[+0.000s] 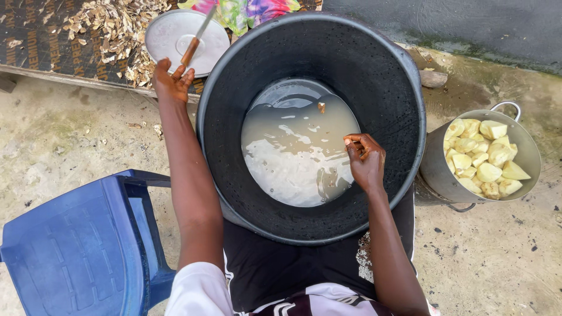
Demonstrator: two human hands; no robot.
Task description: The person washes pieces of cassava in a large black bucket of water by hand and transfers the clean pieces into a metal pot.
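Below, black basin [386, 76] of cloudy water [293, 158]

A blue plastic chair [82, 240] stands at the lower left on the concrete floor [497, 257]. At the right, a metal pot [489, 155] holds peeled pale yellow pieces [480, 158]. Dry peelings [111, 26] lie at the top left.

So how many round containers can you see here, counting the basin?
2. The big black basin of cloudy water sits in front of the person; the metal pot of peeled pieces stands right of it. Others may be out of view.
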